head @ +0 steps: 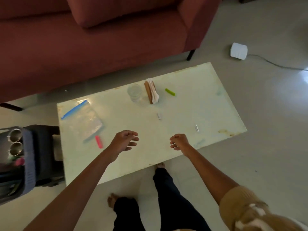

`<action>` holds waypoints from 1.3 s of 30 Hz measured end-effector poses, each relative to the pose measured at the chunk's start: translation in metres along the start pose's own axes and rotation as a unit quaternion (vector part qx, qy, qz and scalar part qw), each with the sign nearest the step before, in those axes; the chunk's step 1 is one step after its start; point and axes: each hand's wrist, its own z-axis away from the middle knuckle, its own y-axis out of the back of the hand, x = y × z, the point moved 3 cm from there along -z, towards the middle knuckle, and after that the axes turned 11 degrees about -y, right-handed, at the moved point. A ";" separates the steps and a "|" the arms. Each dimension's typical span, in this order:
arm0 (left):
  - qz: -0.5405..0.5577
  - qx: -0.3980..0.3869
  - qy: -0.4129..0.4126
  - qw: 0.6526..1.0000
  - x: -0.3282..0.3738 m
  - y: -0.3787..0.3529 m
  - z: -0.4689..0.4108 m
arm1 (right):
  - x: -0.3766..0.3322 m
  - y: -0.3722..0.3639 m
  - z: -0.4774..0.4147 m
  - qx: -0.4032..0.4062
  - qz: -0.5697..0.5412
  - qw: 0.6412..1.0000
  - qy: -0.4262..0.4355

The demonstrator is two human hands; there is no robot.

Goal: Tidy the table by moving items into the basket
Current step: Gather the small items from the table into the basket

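A pale glass table [191, 114] holds a clear zip bag with a blue seal [83, 122], a pink clip [99, 142], a drinking glass [134, 92], a wooden napkin holder with white napkins [151, 93] and a green clip [170, 92]. Two small white packets [159, 116] [197, 128] lie further right. The grey-blue basket [29, 160] stands at the left beside the table, with two metal cups [15, 141] and something pink inside. My left hand [125, 142] hovers over the table's near part, fingers apart and empty. My right hand [179, 142] hovers beside it, loosely curled, empty.
A dark red sofa [100, 39] runs along the far side of the table. A white round device with a cable [238, 51] sits on the floor at the far right. My legs and bare feet [160, 165] are under the table's near edge.
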 end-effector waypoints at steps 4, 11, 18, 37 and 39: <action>-0.056 -0.033 0.006 0.998 0.013 -0.040 -0.039 | 0.002 0.065 -0.072 0.150 0.051 0.987 0.011; -0.101 -0.050 0.033 0.993 -0.007 -0.078 -0.074 | 0.018 0.112 -0.158 0.202 0.087 0.975 -0.038; -0.106 -0.025 0.050 0.993 -0.026 -0.081 -0.085 | 0.011 0.091 -0.180 0.220 0.200 0.955 0.019; 0.055 0.151 0.063 0.985 -0.020 -0.056 -0.102 | -0.073 -0.051 -0.026 -0.326 0.009 0.930 0.172; 0.109 0.134 0.068 0.983 -0.022 -0.050 -0.099 | -0.086 -0.050 -0.054 -0.234 0.002 0.960 0.154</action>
